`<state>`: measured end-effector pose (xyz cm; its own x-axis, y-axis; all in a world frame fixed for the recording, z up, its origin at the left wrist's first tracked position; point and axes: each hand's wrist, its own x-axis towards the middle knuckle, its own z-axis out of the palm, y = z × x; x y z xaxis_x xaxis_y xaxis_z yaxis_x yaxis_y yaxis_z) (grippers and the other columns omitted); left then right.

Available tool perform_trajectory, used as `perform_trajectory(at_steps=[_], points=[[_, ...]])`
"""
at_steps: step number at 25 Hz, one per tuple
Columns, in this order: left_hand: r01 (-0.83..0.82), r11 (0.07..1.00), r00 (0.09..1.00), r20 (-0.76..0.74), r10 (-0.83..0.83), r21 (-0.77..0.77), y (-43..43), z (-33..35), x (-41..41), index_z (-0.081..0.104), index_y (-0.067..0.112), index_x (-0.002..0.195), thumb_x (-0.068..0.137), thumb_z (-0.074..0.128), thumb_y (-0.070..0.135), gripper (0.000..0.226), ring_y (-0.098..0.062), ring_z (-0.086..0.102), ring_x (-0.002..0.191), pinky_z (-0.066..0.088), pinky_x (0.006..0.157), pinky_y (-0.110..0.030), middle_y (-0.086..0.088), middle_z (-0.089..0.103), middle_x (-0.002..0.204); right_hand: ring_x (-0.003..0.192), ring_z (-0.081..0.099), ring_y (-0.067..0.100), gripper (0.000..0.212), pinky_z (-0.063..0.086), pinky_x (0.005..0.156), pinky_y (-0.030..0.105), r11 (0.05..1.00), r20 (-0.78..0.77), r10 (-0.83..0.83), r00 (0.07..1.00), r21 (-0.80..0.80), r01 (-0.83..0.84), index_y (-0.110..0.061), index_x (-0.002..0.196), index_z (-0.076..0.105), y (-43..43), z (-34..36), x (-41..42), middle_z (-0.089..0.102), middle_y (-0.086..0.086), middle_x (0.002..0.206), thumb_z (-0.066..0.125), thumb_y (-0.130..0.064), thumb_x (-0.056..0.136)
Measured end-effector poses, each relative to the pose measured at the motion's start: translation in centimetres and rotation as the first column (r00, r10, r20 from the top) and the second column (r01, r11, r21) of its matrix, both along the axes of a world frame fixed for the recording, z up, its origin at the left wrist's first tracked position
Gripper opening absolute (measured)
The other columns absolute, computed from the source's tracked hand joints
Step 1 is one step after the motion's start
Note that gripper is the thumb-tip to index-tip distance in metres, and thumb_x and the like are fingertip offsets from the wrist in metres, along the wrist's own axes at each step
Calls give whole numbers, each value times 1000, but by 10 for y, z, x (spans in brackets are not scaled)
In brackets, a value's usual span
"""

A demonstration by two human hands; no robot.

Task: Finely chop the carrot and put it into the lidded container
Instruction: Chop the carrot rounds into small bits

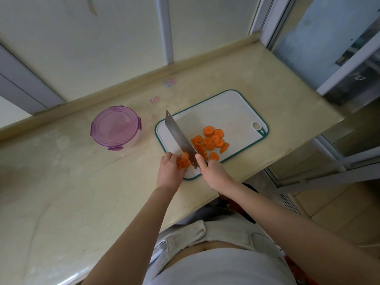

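Knife [178, 136] handle hidden inside right hand [213, 171], carrot pieces [183, 161] partly under left hand [169, 169]

My right grip [213, 171] is closing on a knife [178, 136] whose broad blade is showing as bare grey metal with a dull, brushed sheen, above a cutting board [226, 112] that is looking like white matt plastic, faintly speckled, with a smooth teal rim. The carrot [213, 138] is showing matt orange cut faces, while the lidded container [135, 140] is looking like clear plastic under a glossy, see-through purple lid [115, 126]. Everything is resting on a worktop [82, 182] that is looking like cream polished stone, smooth and softly shining, with pale veins.
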<state>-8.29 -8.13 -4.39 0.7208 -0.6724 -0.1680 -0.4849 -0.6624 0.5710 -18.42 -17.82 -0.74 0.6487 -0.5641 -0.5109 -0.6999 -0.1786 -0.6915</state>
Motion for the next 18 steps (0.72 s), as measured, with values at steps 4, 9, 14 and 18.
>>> perform_trajectory(at_steps=[4, 9, 14, 18], points=[[23, 1000, 999, 30, -23, -15, 2, -2, 1, 59, 6, 118, 88, 60, 17, 32, -21, 45, 104, 38, 90, -23, -8, 49, 111, 49, 40, 14, 59, 30, 51, 24, 999, -16, 41, 999, -10, -41, -13, 56, 36, 4, -6, -1, 40, 1, 55, 28, -55, 97], [48, 999, 997, 55, -47, -25, 0, -7, 0, 67, 2, 102, 88, 58, 12, 19, -24, 47, 100, 46, 83, -31, -11, 53, 104, 56, 49, 19, 60, 38, 53, 27, 996, -53, 71, 996, -50, -74, -9, 60, 44, 8, -11, -2, 49, 7, 61, 29, -54, 97], [62, 998, 994, 96, -60, -17, 0, -12, -2, 69, 1, 97, 88, 59, 14, 19, -25, 50, 97, 49, 76, -33, -12, 54, 99, 59, 55, 23, 64, 42, 53, 28, 987, -110, 90, 990, -123, -104, -5, 63, 48, 14, -14, 4, 53, 9, 62, 26, -54, 98], [52, 998, 994, 97, -49, -29, 0, -13, -1, 70, 2, 99, 88, 59, 14, 19, -24, 49, 97, 47, 77, -30, -10, 55, 99, 48, 45, 14, 60, 33, 46, 22, 979, -135, 96, 986, -168, -118, -10, 57, 41, 16, -11, 5, 45, 2, 55, 27, -51, 99]])
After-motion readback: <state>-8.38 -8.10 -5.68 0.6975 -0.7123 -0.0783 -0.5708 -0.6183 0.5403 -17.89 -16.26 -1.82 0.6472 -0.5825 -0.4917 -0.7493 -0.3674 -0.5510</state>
